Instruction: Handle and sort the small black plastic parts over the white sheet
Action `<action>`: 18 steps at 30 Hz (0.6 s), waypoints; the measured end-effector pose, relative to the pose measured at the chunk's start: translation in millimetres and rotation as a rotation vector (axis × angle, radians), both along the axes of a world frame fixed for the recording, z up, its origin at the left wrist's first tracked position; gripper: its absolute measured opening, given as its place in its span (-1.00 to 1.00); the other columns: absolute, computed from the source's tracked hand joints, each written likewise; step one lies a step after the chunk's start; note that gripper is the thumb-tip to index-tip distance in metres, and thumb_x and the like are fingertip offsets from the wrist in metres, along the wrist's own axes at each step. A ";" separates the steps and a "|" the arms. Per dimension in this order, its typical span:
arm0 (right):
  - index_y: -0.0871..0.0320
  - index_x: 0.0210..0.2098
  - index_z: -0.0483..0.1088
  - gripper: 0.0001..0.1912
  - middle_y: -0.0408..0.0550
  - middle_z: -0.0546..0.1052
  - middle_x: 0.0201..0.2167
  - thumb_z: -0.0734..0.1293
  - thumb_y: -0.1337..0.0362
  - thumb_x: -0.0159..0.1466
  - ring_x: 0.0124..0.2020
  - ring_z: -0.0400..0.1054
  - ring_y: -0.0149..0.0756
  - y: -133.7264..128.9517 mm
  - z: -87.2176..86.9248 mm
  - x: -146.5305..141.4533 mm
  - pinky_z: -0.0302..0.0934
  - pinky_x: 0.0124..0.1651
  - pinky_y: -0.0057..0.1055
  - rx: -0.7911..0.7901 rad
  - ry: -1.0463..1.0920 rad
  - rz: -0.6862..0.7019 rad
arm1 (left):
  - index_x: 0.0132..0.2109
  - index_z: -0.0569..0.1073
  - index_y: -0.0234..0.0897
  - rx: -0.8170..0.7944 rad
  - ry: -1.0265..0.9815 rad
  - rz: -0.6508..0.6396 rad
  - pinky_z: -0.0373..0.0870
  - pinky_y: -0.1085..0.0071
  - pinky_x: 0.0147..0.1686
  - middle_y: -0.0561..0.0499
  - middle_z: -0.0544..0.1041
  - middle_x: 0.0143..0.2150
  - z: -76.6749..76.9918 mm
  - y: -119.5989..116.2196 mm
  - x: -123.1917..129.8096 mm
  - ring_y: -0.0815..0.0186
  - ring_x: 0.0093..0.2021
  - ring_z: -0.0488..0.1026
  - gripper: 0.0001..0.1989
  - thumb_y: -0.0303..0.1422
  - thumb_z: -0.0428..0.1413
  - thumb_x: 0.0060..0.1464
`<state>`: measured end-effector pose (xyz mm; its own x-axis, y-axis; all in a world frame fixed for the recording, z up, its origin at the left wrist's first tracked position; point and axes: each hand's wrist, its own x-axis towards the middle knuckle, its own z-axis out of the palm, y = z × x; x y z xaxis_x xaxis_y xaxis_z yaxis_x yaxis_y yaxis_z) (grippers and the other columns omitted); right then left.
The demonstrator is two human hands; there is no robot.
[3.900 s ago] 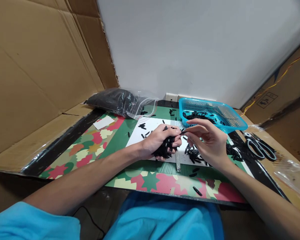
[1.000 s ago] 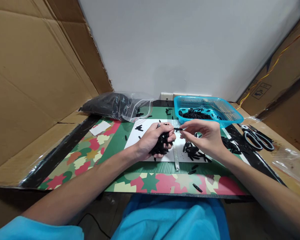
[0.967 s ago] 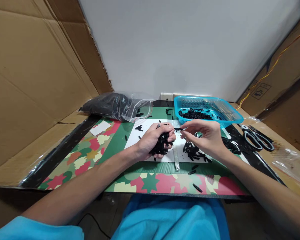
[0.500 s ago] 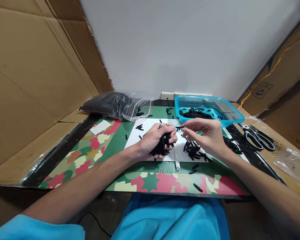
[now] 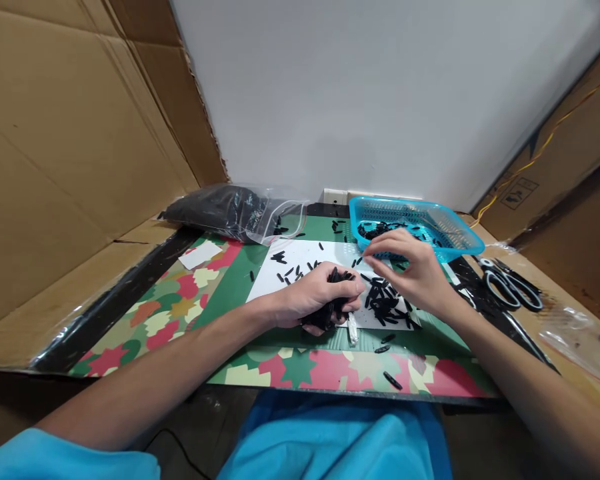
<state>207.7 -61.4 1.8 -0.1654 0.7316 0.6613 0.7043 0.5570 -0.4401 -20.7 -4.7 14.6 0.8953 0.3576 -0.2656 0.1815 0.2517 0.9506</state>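
Note:
A handful of small, slim black pieces (image 5: 325,315) fills my left hand (image 5: 333,290), which is wrapped round them above the white sheet (image 5: 265,283). Just to its right, my right hand (image 5: 405,263) hovers with thumb and forefinger brought close in a pinch; whether anything sits between the tips I cannot make out. Below the right hand lies a loose heap of the same black pieces (image 5: 384,307). More are scattered singly on the sheet's left side. A narrow silvery strip (image 5: 353,331) pokes out beneath my left hand.
A blue plastic basket (image 5: 460,247) with black pieces inside stands at the back right. Behind on the left rests a zip bag (image 5: 215,212) full of dark material. Scissors (image 5: 513,287) and a clear bag (image 5: 575,340) lie right. Cardboard walls (image 5: 80,120) flank the table.
My left hand has moved slightly down and right with its handful, turning so the thumb lies across the front. The black piece seen at my right fingertips no longer shows there.

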 end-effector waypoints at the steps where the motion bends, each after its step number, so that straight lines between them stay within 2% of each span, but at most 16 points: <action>1: 0.03 -0.17 0.61 -0.89 -0.02 0.69 -0.16 0.41 0.21 0.46 -0.09 0.51 -0.11 -2.5 0.8 -6.2 0.34 0.01 -0.12 -0.045 0.061 0.126 | -0.34 0.34 -0.24 0.011 0.016 0.002 0.06 0.64 -0.86 0.10 0.32 -0.39 -0.5 0.2 0.0 0.42 -0.52 0.31 -0.54 0.01 0.32 0.14; 2: 0.03 -0.15 0.61 -0.90 -0.03 0.68 -0.18 0.42 0.22 0.46 -0.12 0.52 -0.14 -4.3 0.9 -11.0 0.36 -0.02 -0.15 -0.077 0.111 0.211 | -0.34 0.35 -0.24 0.018 0.031 0.005 0.07 0.64 -0.85 0.09 0.32 -0.40 -0.7 0.2 0.0 0.41 -0.51 0.32 -0.54 0.02 0.32 0.13; 4: 0.04 -0.15 0.61 -0.92 -0.05 0.67 -0.22 0.43 0.24 0.45 -0.16 0.51 -0.17 -5.4 -0.8 -16.1 0.36 -0.04 -0.18 -0.117 0.202 0.289 | -0.34 0.35 -0.24 0.015 0.047 0.013 0.08 0.64 -0.84 0.10 0.31 -0.40 -0.8 0.2 0.4 0.41 -0.51 0.32 -0.53 0.03 0.33 0.12; 13: 0.08 -0.24 0.60 -0.89 -0.04 0.64 -0.22 0.49 0.20 0.40 -0.11 0.51 -0.18 4.0 -7.8 -11.3 0.35 0.00 -0.20 -0.243 0.408 0.400 | -0.32 0.34 -0.24 -0.045 0.058 0.086 0.02 0.65 -0.83 0.13 0.26 -0.41 -0.1 0.1 2.1 0.45 -0.54 0.25 -0.49 0.07 0.35 0.10; 18: 0.10 -0.26 0.56 -0.78 -0.05 0.60 -0.22 0.49 0.09 0.40 -0.14 0.46 -0.22 5.2 -6.9 -9.0 0.30 -0.08 -0.27 -0.378 0.378 0.414 | -0.34 0.36 -0.25 -0.052 0.082 0.050 0.05 0.63 -0.84 0.11 0.28 -0.42 -0.8 -0.1 4.1 0.45 -0.56 0.24 -0.45 0.15 0.30 0.11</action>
<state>198.7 -56.2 -5.1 -0.2897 0.8501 0.4398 0.2253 0.5072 -0.8319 -16.5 -4.8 13.8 0.8512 0.3854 -0.3563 0.2439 0.3106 0.9187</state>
